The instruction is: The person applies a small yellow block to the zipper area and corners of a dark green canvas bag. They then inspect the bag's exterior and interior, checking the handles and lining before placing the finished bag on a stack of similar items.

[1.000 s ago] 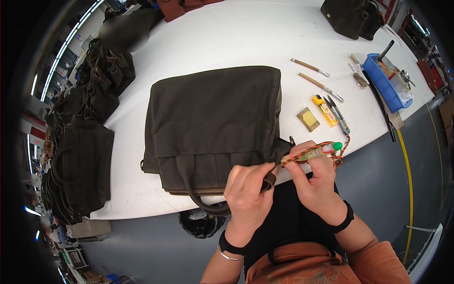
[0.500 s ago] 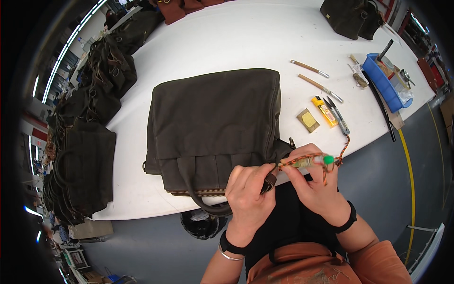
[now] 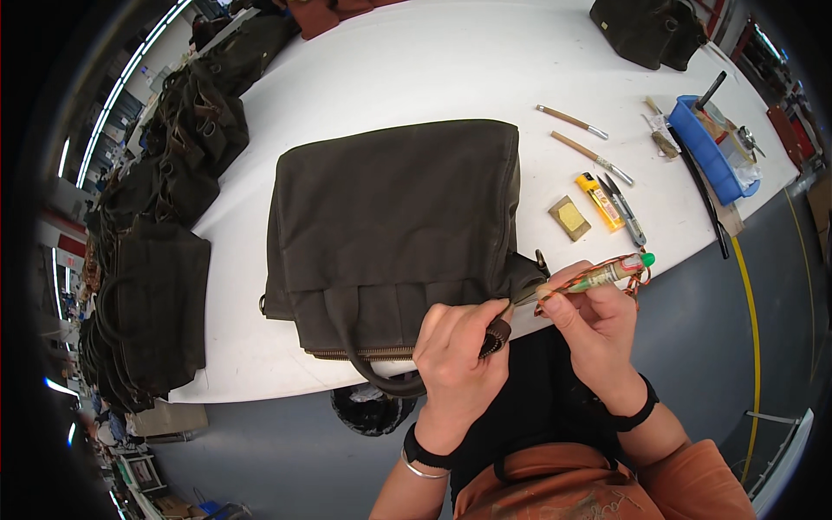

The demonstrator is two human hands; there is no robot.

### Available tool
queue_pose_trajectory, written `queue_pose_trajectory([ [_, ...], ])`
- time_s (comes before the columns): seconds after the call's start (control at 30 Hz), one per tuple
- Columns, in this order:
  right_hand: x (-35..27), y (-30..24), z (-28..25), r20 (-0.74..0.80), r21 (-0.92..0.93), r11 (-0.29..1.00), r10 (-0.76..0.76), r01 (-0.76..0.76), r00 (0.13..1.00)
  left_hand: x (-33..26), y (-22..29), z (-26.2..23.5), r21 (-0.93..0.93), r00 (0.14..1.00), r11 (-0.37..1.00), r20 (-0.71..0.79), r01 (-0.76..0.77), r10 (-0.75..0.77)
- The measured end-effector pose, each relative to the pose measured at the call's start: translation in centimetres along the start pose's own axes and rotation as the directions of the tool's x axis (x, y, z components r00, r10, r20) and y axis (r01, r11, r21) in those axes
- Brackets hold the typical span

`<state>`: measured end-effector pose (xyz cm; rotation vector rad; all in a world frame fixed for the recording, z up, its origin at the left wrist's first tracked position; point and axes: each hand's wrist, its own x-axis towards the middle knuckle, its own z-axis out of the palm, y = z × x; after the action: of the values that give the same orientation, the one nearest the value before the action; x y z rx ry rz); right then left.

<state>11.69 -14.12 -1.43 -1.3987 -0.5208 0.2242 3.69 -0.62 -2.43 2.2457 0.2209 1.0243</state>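
A dark olive canvas bag [image 3: 394,208] lies flat on the table, its looped handle [image 3: 368,373] and brass zipper [image 3: 360,354] toward me. My left hand [image 3: 459,347] is closed around the bag's near right corner, with a curled zipper end [image 3: 495,336] showing beside its fingers. Just to the right, my right hand [image 3: 594,334] pinches a slim tube with a green end [image 3: 611,273], wound with orange and black cord. The tube slants up and right across the fingers. Its tip near the bag's side tab [image 3: 527,276] is partly hidden by my fingertips.
Grey thread snips [image 3: 626,212], a yellow lighter [image 3: 600,201], a small yellowish block [image 3: 569,218] and two wooden-handled tools [image 3: 592,158] lie right of the bag. Beyond stands a blue tray [image 3: 715,152] with tools. More dark bags [image 3: 165,303] are heaped along the left edge.
My right hand has moved slightly right, away from my left hand, and the tube has swung outward, its green end further right. My left hand keeps its hold on the bag.
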Motion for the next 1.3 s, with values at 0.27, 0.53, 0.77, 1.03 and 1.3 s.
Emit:
queue_pose_trajectory([
  [0.27,-0.18,0.54,0.2,0.028,0.031,0.999,0.013,-0.014,1.0,0.01,-0.04,-0.03,0.01,1.0,1.0,0.004,-0.015,0.015],
  [0.53,-0.15,0.7,0.29,0.031,-0.248,0.96,-0.128,0.131,0.991,-0.07,-0.14,-0.08,0.009,1.0,1.0,0.015,-0.023,0.023],
  [0.77,0.5,0.57,0.54,0.108,-0.47,0.81,-0.342,0.351,0.934,-0.09,-0.17,-0.05,0.02,0.999,0.999,0.021,-0.036,0.035],
  [1.03,0.58,1.03,0.4,0.112,-0.515,0.763,-0.392,0.391,0.913,0.14,0.09,-0.01,0.014,0.999,0.999,0.027,-0.031,0.031],
  [1.3,0.39,0.95,0.2,0.121,-0.505,0.783,-0.352,0.362,0.928,0.41,0.39,-0.02,0.001,1.0,1.0,0.021,-0.018,0.018],
])
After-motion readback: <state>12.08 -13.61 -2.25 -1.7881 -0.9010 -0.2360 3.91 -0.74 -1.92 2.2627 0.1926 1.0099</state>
